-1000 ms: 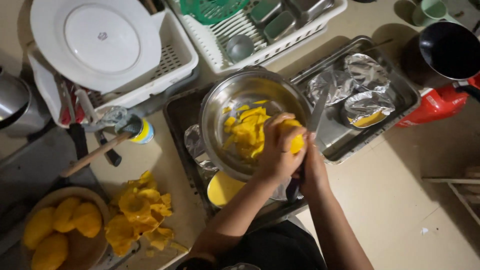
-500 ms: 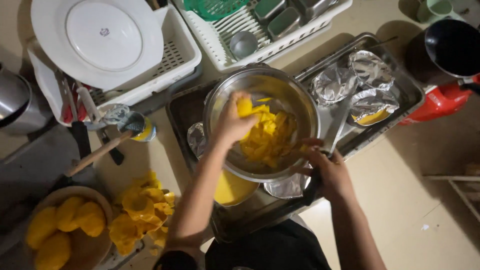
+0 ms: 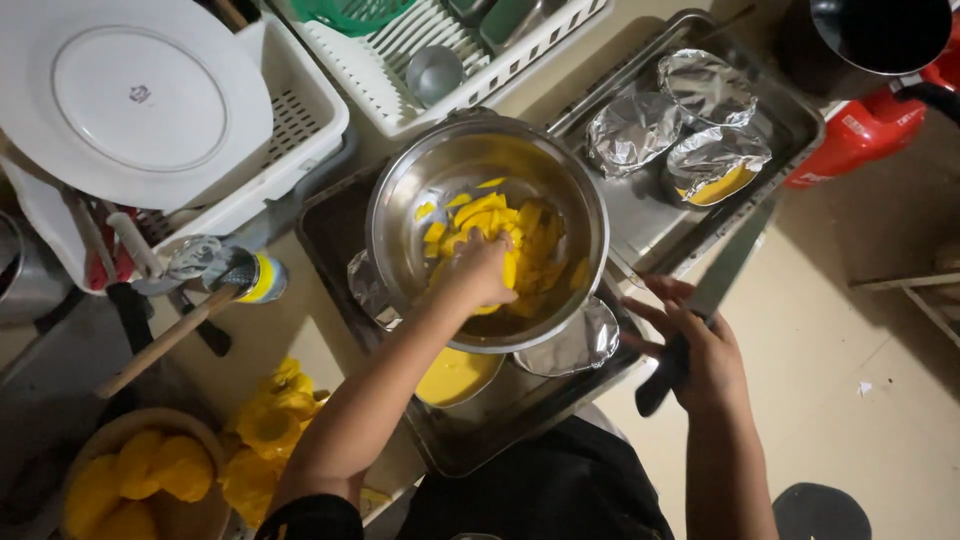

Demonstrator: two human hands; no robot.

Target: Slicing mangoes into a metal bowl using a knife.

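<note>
A dim kitchen counter fills the head view, crowded with white dish racks (image 3: pixel 300 130), a large white plate (image 3: pixel 130 100) resting on one of them, and two metal trays (image 3: pixel 790 120) set side by side on the pale surface. On the nearer tray stands a steel mixing bowl (image 3: pixel 420 180) holding yellow fruit slices (image 3: pixel 500 230), which lie heaped toward the bowl's middle and right side. The left hand (image 3: pixel 480 275) is sunk into that heap from the near rim, fingers curled down among the slices, though whether it actually grasps any cannot be told from above. The right hand (image 3: pixel 700 350) sits well outside the bowl, off its near right rim, loosely wrapped round the dark handle of a long knife (image 3: pixel 720 275) with several fingers spread; the blade's long axis runs up and away to the right, over the edge of the far tray, pointing clear of the bowl. So the left hand is the one at the fruit, the right apart from it. Foil-lined cups (image 3: pixel 715 160) sit in the far tray, one showing yellow filling. At lower left, a wooden bowl (image 3: pixel 195 430) holds whole peeled yellow fruit beside a pile of yellow scraps (image 3: pixel 270 410).
</note>
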